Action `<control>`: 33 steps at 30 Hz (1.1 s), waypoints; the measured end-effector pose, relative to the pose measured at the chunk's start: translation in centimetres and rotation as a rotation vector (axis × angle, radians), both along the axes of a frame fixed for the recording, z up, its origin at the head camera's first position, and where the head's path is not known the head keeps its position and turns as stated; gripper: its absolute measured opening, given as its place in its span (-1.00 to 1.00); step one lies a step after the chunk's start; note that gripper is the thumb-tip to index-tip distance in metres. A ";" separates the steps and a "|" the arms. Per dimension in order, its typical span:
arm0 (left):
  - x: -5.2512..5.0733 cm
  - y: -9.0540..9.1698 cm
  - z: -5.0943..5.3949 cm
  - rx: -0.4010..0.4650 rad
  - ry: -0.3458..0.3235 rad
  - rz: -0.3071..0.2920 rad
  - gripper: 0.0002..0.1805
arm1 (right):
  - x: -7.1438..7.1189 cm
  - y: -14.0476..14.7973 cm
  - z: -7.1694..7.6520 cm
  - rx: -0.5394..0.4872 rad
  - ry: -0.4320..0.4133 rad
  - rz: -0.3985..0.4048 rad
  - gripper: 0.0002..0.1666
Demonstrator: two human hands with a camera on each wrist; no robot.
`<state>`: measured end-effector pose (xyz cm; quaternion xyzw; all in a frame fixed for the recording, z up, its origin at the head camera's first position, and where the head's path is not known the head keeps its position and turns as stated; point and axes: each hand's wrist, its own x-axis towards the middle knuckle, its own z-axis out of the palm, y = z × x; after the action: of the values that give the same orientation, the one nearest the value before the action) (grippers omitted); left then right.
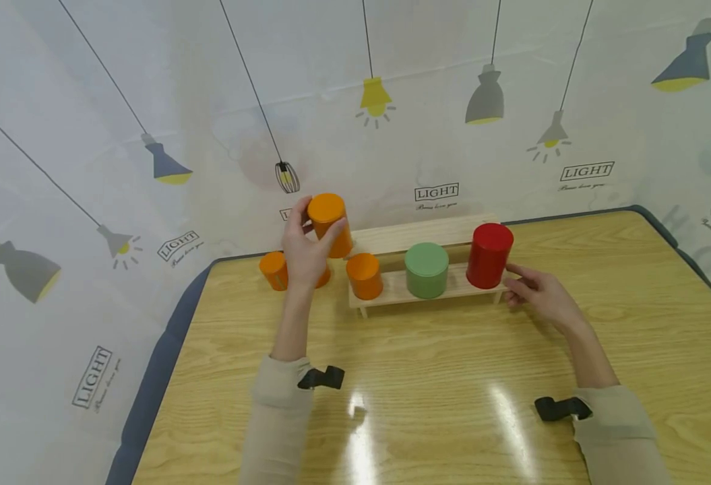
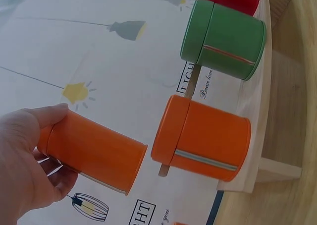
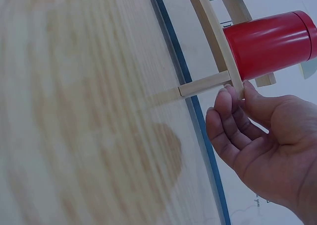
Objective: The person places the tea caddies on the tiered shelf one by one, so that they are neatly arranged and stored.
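My left hand (image 1: 305, 252) grips a tall orange can (image 1: 334, 229) by its upper part, held up at the left end of a two-tier wooden rack (image 1: 391, 291). The left wrist view shows this orange can (image 2: 96, 153) tilted, apart from the rack. On the rack's lower tier stand a shorter orange can (image 1: 364, 277), a green can (image 1: 426, 271) and a tall red can (image 1: 490, 256). My right hand (image 3: 270, 145) pinches the rack's right end (image 3: 230, 61) between thumb and fingers, beside the red can (image 3: 272, 44).
Left of the rack, a small orange can (image 1: 274, 271) stands on the wooden table (image 1: 428, 377). Another orange object (image 1: 323, 277) is partly hidden behind my left hand. A white sheet (image 1: 391, 155) printed with lamps rises behind the table's dark-edged rim.
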<state>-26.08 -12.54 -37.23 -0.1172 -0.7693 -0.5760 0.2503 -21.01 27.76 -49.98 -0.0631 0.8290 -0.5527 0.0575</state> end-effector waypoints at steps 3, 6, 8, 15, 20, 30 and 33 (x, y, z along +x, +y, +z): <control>-0.5 0.8 -0.4 0.010 -0.022 -0.019 -0.25 | 0.0 0.0 0.0 -0.005 0.002 0.000 -0.33; -0.9 1.5 -0.7 0.014 -0.047 -0.023 -0.25 | 0.1 -0.1 0.1 -0.014 0.005 0.004 -0.33; -1.1 1.8 -0.8 0.011 -0.060 -0.017 -0.25 | 0.1 -0.2 0.1 -0.022 0.005 0.008 -0.33; -1.8 2.5 -1.0 -0.002 -0.089 -0.008 -0.24 | 0.2 -0.2 0.2 -0.013 0.001 0.006 -0.32; -2.0 2.6 -1.3 0.007 -0.114 0.001 -0.24 | 0.1 -0.3 0.1 -0.020 0.005 0.015 -0.32; -2.8 2.8 -1.7 -0.003 -0.143 -0.012 -0.21 | 0.1 -0.1 0.1 -0.017 -0.006 0.011 -0.31; -2.8 2.8 -1.6 -0.012 -0.151 -0.017 -0.21 | 0.1 0.0 -0.1 -0.008 -0.009 0.009 -0.30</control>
<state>-28.93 -9.74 -38.83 -0.0812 -0.7884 -0.5808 0.1859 -20.93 27.78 -50.03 -0.0646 0.8261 -0.5562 0.0636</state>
